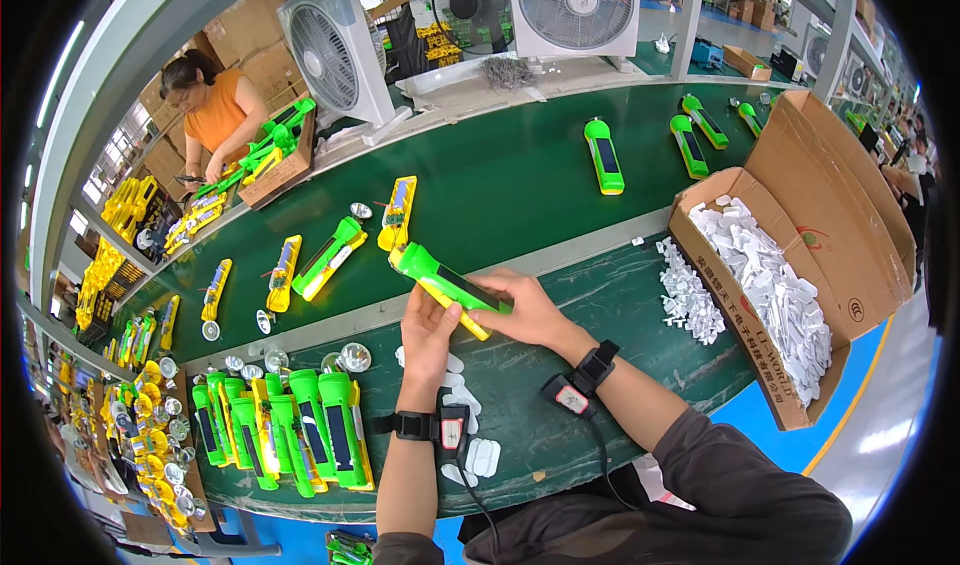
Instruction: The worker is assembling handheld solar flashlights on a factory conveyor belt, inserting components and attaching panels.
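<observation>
Both my hands hold a green and yellow flashlight (437, 280) above the green bench, its head pointing up and left. My left hand (428, 333) grips its lower yellow side, thumb on the body. My right hand (530, 310) clasps its rear end from the right. Below my hands lie several small white plastic pieces (462, 397) on the bench. Each wrist wears a black strap with a small device.
A row of assembled green flashlights (285, 430) lies at lower left, with silver reflectors (353, 356) above it. An open cardboard box (810, 265) of white parts stands at right. More flashlights (603, 155) ride the green belt. A person in orange (212, 110) works at far left; fans (335, 50) stand behind.
</observation>
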{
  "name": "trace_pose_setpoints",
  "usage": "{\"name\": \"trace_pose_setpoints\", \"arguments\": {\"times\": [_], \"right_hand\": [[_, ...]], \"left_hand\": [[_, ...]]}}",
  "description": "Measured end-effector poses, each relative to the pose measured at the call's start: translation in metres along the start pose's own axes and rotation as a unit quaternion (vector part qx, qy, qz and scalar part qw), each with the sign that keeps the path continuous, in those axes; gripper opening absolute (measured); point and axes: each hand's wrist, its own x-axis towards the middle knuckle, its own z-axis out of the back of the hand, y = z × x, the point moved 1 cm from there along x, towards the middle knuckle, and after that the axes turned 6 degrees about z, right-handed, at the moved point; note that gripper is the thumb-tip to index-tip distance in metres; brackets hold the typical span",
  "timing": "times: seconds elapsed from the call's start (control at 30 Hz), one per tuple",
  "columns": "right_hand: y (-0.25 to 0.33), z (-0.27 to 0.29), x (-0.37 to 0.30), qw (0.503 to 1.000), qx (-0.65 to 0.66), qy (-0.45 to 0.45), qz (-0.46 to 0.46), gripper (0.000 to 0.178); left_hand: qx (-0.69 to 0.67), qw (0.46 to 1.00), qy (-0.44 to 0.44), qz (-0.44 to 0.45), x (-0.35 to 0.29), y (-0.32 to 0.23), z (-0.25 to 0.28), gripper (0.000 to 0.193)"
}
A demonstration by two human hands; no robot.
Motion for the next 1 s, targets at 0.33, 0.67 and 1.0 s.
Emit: {"name": "trace_pose_setpoints", "arguments": {"times": [0.33, 0.67, 1.0], "right_hand": [[-0.0002, 0.0007, 0.0020, 0.979, 0.173, -0.042, -0.100, 0.040], [-0.0046, -0.0004, 0.0020, 0.947, 0.276, -0.040, -0.159, 0.035], [-0.0010, 0.0089, 0.0040, 0.928, 0.324, -0.013, -0.183, 0.038]], "left_hand": [[-0.019, 1.000, 0.021, 0.002, -0.0018, -0.0044, -0.0056, 0.058], [-0.052, 0.998, 0.017, -0.006, -0.0004, -0.0040, -0.0064, 0.059], [-0.087, 0.995, 0.051, 0.020, -0.0018, -0.0079, -0.0058, 0.057]]}}
